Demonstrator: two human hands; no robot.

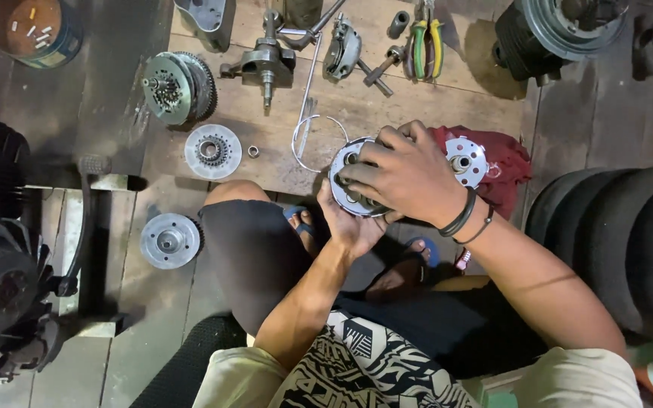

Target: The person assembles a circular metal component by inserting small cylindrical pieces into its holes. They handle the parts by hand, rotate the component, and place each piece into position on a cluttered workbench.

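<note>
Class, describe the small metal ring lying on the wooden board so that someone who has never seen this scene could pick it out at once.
Start at the wooden board on the floor in front of the person. Near its lower left edge lies a flat toothed disc with a gear at its centre. The small metal ring sits just to the right of that disc, and it is far smaller than every other part on the board.

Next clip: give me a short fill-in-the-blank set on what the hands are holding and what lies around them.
1. Both hands grip a round metal ____ with holes in its face; the right hand covers it from above, the left hand supports it below.
2. The red cloth lies on the wooden ____.
3. The pliers have green and ____ handles.
4. The right wrist wears black ____.

Missing words: disc; board; yellow; bracelets
</note>
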